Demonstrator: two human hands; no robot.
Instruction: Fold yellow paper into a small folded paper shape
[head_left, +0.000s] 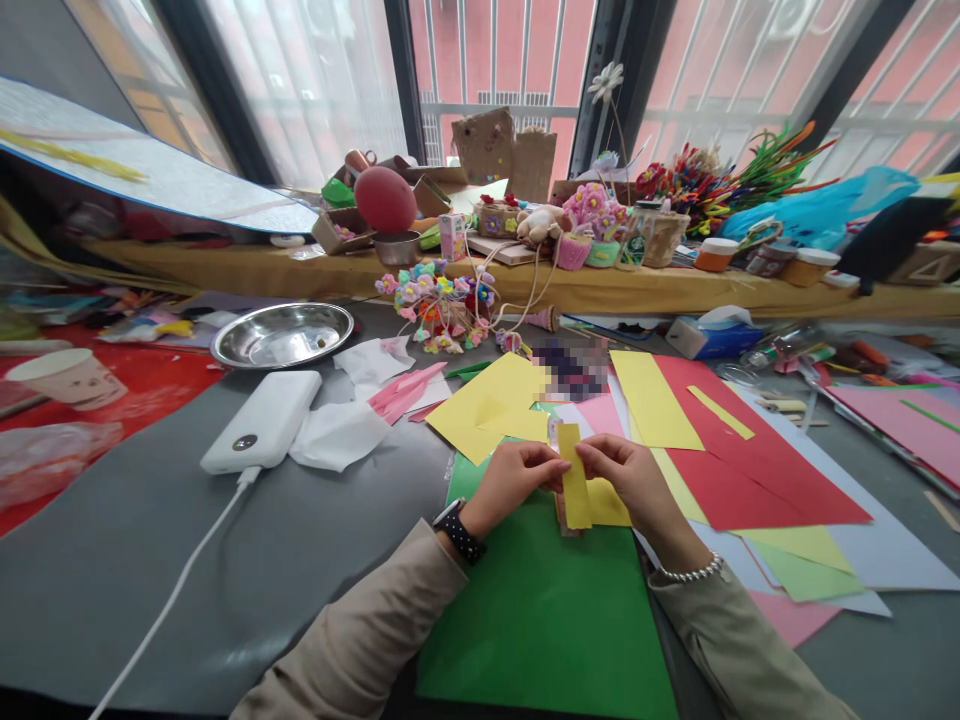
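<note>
A narrow yellow paper strip (pixel 575 490) is held upright between my two hands, over a large green sheet (pixel 540 620). My left hand (pixel 517 485) pinches the strip's left edge between thumb and fingertips. From the other side, the thumb and fingers of my right hand (pixel 626 480) pinch its right edge near the top. Another piece of yellow paper (pixel 609 503) shows behind the strip, under my right hand. Part of a brownish object, too covered to name, peeks out behind the strip. Just beyond my hands lies a larger yellow sheet (pixel 495 405).
Red paper (pixel 757 460) and other coloured sheets lie to the right. On the left are a white power bank (pixel 262 420) with a cable, crumpled tissue (pixel 341 435) and a metal dish (pixel 232 350). Craft flowers (pixel 442 300) stand before a crowded shelf (pixel 315 275).
</note>
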